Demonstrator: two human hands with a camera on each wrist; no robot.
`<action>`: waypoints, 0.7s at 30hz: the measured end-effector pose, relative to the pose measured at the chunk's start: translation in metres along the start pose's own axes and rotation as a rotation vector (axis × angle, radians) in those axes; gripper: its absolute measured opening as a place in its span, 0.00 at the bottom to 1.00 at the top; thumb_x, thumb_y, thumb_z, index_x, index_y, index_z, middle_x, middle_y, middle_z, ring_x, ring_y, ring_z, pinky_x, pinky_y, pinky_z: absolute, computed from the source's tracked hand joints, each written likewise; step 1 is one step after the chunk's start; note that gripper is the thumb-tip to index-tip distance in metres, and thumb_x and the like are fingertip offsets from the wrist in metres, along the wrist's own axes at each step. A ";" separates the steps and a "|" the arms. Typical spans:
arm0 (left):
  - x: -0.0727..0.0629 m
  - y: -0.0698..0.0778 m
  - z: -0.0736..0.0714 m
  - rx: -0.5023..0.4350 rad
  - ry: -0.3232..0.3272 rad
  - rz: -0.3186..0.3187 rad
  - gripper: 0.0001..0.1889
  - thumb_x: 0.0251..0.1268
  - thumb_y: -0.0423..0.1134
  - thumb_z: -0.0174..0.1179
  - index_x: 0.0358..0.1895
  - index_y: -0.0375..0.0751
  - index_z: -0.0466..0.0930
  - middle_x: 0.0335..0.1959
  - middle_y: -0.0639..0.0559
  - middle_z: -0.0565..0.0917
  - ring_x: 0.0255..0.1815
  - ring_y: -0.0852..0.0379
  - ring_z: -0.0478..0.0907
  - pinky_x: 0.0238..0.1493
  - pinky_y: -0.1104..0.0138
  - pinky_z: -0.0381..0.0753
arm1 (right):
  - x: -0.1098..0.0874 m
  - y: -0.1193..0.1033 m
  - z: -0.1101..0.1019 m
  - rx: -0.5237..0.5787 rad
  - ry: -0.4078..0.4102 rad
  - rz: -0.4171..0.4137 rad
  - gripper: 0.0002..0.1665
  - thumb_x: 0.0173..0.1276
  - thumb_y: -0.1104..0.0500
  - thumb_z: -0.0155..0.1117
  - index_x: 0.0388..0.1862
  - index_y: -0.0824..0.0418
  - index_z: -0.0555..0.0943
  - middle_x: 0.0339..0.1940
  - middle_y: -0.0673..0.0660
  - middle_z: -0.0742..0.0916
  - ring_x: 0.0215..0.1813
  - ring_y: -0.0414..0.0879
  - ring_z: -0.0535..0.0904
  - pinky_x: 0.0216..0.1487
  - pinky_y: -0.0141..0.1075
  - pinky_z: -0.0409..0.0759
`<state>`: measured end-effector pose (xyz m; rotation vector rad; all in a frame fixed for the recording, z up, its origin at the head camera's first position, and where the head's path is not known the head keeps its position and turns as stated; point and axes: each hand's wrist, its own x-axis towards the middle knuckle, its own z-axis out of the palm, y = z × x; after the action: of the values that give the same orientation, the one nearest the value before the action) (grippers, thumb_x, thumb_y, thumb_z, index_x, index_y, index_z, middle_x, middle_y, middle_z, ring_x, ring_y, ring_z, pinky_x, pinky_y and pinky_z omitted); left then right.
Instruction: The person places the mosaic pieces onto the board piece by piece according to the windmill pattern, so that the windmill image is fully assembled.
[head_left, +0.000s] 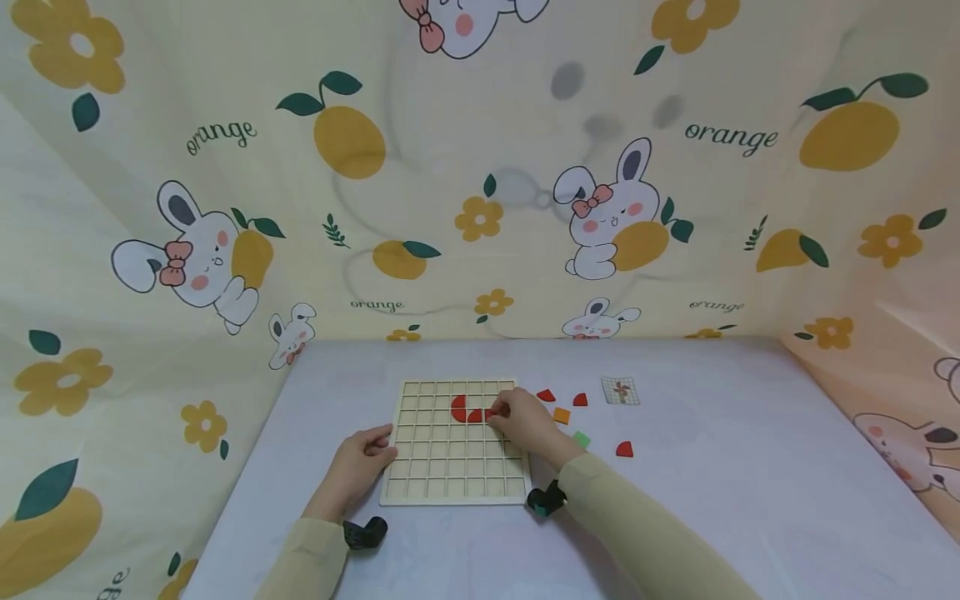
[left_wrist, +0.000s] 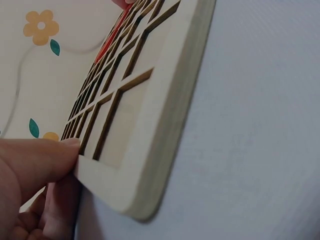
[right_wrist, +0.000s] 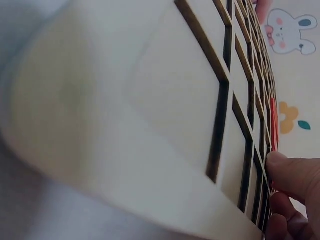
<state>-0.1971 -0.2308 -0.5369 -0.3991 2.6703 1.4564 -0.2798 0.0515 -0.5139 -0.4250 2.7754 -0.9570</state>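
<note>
A pale wooden grid board (head_left: 450,467) lies flat, with red quarter-circle pieces (head_left: 458,414) set in cells of its upper middle. My left hand (head_left: 358,462) grips the board's left edge; in the left wrist view the thumb (left_wrist: 55,150) lies at the rim with the other fingers curled below it. My right hand (head_left: 525,421) reaches over the board's right side and pinches another red quarter-circle piece (head_left: 490,412) beside the placed ones. Fingertips hide most of that piece. In the right wrist view the thumb (right_wrist: 285,167) is down at the grid near a red strip (right_wrist: 274,120).
Right of the board lie loose red quarter-circle pieces (head_left: 625,450), an orange square (head_left: 562,415) and a green square (head_left: 581,439), partly behind the right wrist. A small pattern card (head_left: 621,390) sits farther back. A printed cloth (head_left: 435,192) hangs behind the table (head_left: 712,467).
</note>
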 end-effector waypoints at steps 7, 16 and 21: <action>-0.003 0.001 -0.001 0.000 -0.001 0.000 0.25 0.64 0.37 0.63 0.65 0.41 0.73 0.47 0.48 0.75 0.44 0.53 0.70 0.43 0.62 0.72 | 0.002 -0.001 0.007 -0.006 0.018 -0.057 0.16 0.65 0.52 0.68 0.50 0.53 0.82 0.37 0.49 0.77 0.38 0.45 0.73 0.40 0.38 0.75; -0.002 0.003 0.000 -0.013 -0.004 -0.008 0.25 0.63 0.37 0.63 0.65 0.42 0.74 0.46 0.48 0.75 0.44 0.53 0.70 0.43 0.63 0.72 | 0.004 -0.008 0.014 -0.032 -0.012 -0.109 0.14 0.67 0.51 0.66 0.50 0.49 0.85 0.39 0.49 0.75 0.39 0.46 0.72 0.40 0.37 0.73; -0.002 0.003 0.000 -0.003 0.003 -0.012 0.25 0.63 0.37 0.63 0.65 0.42 0.74 0.46 0.48 0.75 0.44 0.53 0.70 0.42 0.63 0.72 | 0.005 -0.006 0.013 -0.015 -0.006 -0.098 0.10 0.67 0.53 0.65 0.47 0.49 0.85 0.39 0.49 0.76 0.39 0.45 0.72 0.40 0.37 0.74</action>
<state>-0.1962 -0.2293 -0.5342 -0.4171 2.6641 1.4575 -0.2803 0.0382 -0.5206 -0.5697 2.7804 -0.9545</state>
